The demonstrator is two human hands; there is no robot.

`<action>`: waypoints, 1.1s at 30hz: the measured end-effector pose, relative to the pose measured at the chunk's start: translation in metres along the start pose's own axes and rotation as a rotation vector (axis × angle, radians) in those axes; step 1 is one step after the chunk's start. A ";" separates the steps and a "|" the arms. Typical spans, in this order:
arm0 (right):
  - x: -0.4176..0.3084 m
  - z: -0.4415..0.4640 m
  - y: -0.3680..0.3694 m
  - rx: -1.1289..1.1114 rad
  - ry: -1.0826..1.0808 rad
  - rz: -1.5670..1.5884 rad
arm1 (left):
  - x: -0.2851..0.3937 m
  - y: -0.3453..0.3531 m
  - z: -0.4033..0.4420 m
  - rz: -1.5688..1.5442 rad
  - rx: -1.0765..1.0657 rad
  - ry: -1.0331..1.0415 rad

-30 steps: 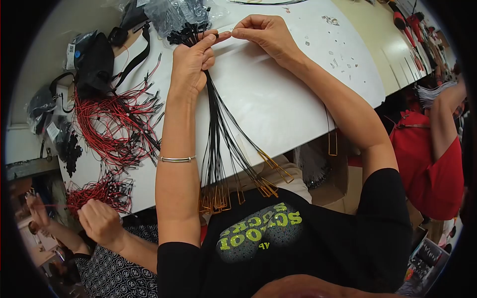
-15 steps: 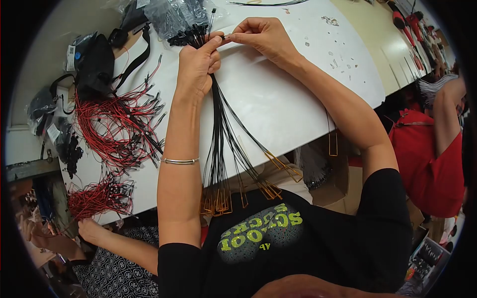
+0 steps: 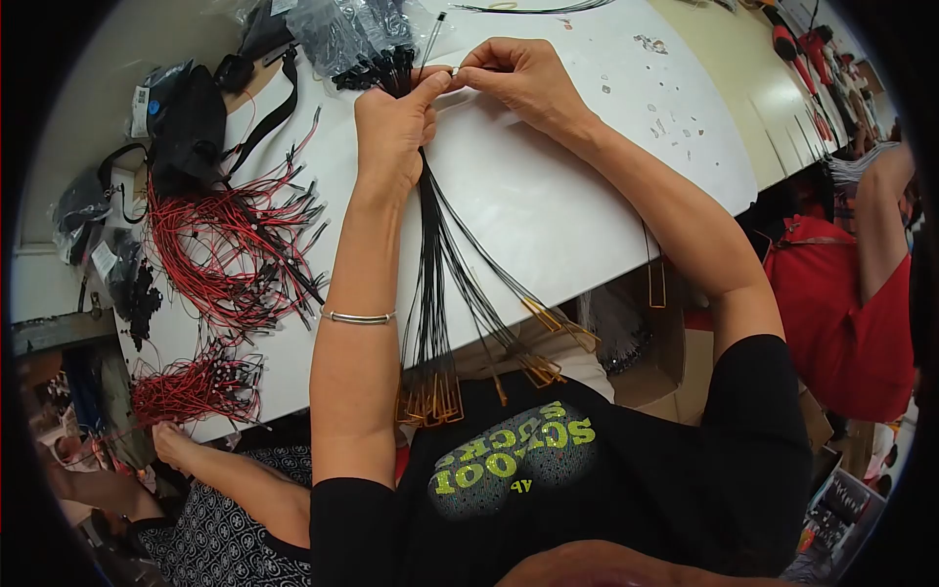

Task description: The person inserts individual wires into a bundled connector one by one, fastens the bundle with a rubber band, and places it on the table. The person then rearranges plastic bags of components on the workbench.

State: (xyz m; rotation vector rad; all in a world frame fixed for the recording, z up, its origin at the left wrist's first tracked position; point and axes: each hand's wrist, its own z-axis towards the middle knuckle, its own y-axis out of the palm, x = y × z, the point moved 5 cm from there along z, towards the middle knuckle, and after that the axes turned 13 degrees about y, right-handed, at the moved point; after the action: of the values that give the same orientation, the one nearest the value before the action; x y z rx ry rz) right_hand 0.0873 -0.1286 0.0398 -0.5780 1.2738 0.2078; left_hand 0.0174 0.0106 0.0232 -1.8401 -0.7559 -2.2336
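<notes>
My left hand (image 3: 399, 127) is closed around a bundle of thin black cables (image 3: 428, 235). Small black connectors (image 3: 381, 68) crowd the bundle's upper end, above the fist. Its lower ends spread into orange-yellow tips (image 3: 430, 403) hanging over the table edge against my shirt. One cable (image 3: 432, 41) sticks up above the rest. My right hand (image 3: 523, 80) pinches thumb to forefinger at a tiny black-and-light piece (image 3: 455, 71), right against my left thumb and fingertip. What exactly this piece is stays too small to tell.
Red-and-black wires (image 3: 210, 245) lie in a heap on the white table (image 3: 587, 196), with another pile (image 3: 191, 391) nearer a co-worker's hand (image 3: 171, 445). Plastic bags (image 3: 342, 39) and a black bag (image 3: 186, 127) stand behind. Small scraps (image 3: 675, 127) dot the right side.
Both hands have shifted slightly to the right, still meeting at the fingertips. A light-coloured bit now shows between them. Some orange-yellow tips have swung, and the co-worker's arm has moved slightly.
</notes>
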 end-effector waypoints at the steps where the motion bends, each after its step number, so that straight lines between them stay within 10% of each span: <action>1: 0.000 0.000 0.000 -0.001 0.009 0.000 | 0.002 0.000 0.000 0.037 0.003 0.018; 33: 0.004 0.003 -0.009 -0.096 0.085 0.150 | -0.007 -0.001 0.000 -0.051 0.013 0.017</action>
State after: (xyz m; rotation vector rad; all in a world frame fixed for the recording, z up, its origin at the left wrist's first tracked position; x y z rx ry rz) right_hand 0.0949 -0.1349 0.0392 -0.5786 1.3966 0.3737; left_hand 0.0187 0.0104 0.0163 -1.8136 -0.8211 -2.2671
